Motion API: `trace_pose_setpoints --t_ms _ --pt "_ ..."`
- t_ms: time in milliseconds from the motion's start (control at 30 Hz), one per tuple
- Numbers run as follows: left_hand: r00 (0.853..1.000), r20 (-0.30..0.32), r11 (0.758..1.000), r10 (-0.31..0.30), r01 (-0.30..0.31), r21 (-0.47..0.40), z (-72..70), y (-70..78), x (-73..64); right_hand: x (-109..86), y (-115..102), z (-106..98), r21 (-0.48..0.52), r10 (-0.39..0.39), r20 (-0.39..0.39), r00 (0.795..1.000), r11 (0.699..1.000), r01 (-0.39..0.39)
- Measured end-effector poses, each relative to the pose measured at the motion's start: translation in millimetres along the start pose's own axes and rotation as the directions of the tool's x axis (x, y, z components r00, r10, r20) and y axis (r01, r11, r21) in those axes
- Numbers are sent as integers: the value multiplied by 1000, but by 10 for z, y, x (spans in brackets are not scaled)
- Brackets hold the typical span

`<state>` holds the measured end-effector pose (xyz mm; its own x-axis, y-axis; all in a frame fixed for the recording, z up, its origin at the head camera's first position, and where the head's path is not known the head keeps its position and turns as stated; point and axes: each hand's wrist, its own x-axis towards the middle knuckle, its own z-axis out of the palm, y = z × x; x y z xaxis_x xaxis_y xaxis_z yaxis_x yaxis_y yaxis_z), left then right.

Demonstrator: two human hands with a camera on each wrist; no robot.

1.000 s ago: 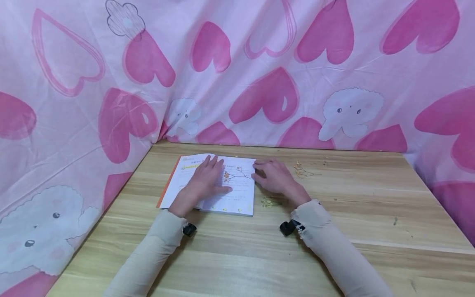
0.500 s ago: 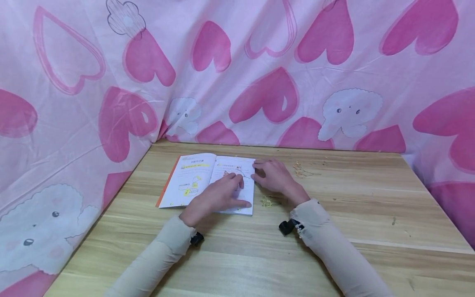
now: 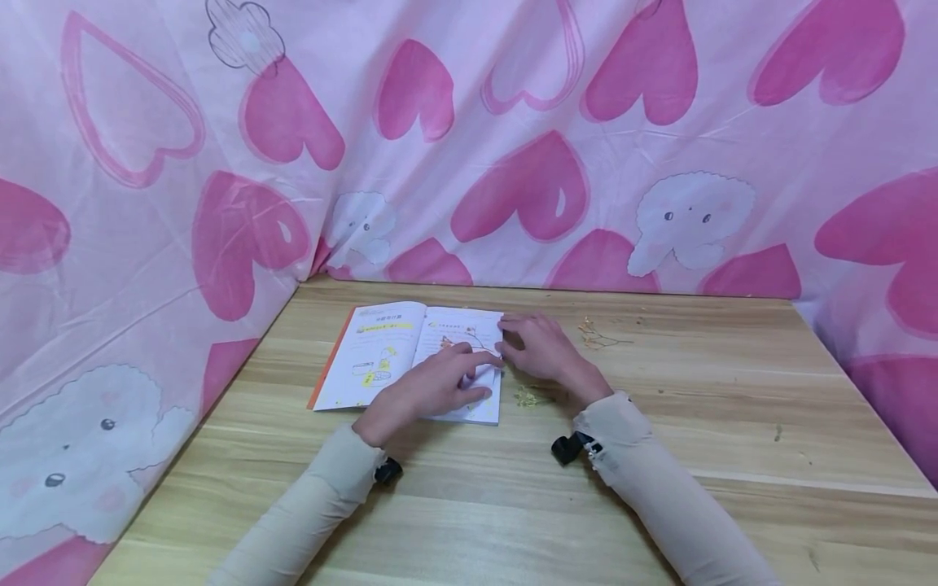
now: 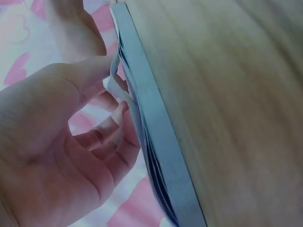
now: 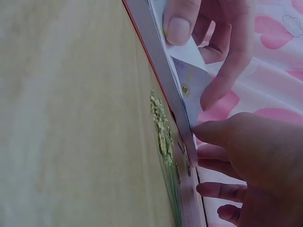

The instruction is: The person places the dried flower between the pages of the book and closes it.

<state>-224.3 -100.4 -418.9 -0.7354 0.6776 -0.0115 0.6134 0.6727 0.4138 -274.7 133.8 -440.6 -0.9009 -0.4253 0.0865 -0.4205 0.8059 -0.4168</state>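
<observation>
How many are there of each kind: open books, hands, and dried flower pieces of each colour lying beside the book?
Open book: 1
Hands: 2 (left hand, right hand)
Orange sprig: 1
Yellow-green bunch: 1
Total: 5

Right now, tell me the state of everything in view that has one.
book: open, lying on the tabletop
book sprig: lying on the right page
orange sprig: lying beyond the book's right side
yellow-green sprig: lying beside the book
left hand: over the right page, index finger extended
right hand: touching the book's right edge
pink cloth: hanging, creased
</observation>
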Motion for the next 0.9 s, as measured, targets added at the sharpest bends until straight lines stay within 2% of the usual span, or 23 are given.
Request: trace_pose_setpoints --t_ms 133,300,367,467,633,733,900 --pt "999 -45 1000 26 -27 -15 -18 1 13 11 12 19 -8 -21 -30 999 1000 21" --pt "983 -170 996 64 -75 -54 -66 12 45 13 19 33 -13 17 -66 998 1000 -18" --pt "976 -212 995 52 -68 -70 -95 9 54 11 17 34 -17 33 -66 997 999 -35" --pt "970 -241 993 22 -48 -106 -157 -2 43 13 1 41 -31 37 -49 998 999 -38" --pt "970 -242 983 -19 -26 -180 -290 -52 -16 18 -42 52 -42 22 -25 999 999 -23" --pt "969 -238 973 -64 7 -232 -380 -82 -54 18 -54 53 -24 10 -11 1000 1000 -10" --pt "952 -286 958 -110 24 -287 -515 -93 -79 32 -29 41 -14 -13 15 1000 1000 13"
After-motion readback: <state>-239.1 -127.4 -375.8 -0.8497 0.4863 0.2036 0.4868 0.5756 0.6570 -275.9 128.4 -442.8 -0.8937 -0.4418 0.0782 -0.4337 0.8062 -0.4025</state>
